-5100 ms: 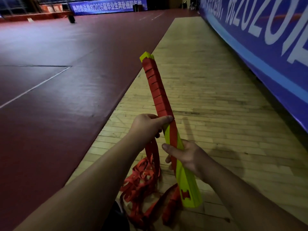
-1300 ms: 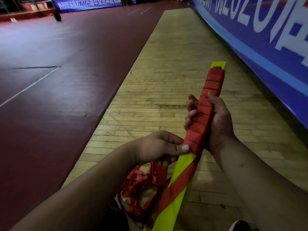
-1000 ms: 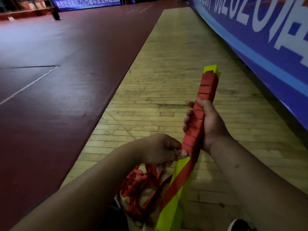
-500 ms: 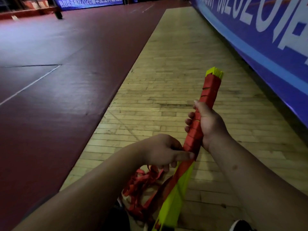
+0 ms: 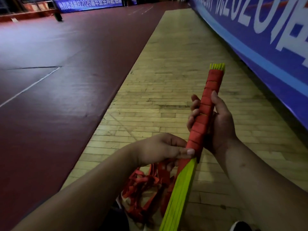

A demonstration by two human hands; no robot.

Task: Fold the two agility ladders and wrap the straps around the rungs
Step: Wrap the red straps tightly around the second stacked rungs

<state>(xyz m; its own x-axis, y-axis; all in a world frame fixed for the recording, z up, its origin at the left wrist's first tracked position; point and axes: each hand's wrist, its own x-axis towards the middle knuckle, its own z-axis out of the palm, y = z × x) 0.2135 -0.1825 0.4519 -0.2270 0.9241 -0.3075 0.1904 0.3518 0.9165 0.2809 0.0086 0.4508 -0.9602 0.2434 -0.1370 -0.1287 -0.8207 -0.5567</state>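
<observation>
Fig.: head view, 1 moment of strap-wrapping.

(a) 1 bundle of flat yellow-green plastic rungs [image 5: 180, 194], stacked face to face, held above floor btwn both hands; tilted, top end leaning away and to the right, bottom end cut off by lower frame edge. Several rung tips fanned slightly at top; exact no. not readable.

(b) 1 red woven strap [image 5: 202, 117], wound in overlapping turns round upper part of bundle, from just below the tips down to L thumb; eight or more turns visible. Lower part of bundle bare yellow-green.

(c) 1 loose heap of red strap [image 5: 143, 185], tangled on floor beneath L hand, just beside bare end of bundle.

(d) 2 bare hands. R hand [image 5: 220, 124]: clamped round wrapped section, fingers curled over far side, thumb lying along near side. L hand [image 5: 160, 149]: thumb [image 5: 189, 151] pressed flat on lowest turn, fingers curled underneath, pinching strap against bundle at lower edge of wrapping.

(e) Surroundings: 1 strip of pale wooden plank floor [image 5: 166, 80]; 1 dark-red sports mat [image 5: 66, 80] adjoining it on the left, w/ white line markings; 2 blue banners w/ white lettering, 1 long side banner [image 5: 266, 39] along right edge, 1 far banner [image 5: 90, 4] at back of hall. 1 dark shoe toe [image 5: 240, 226] at bottom edge, right of bundle.
</observation>
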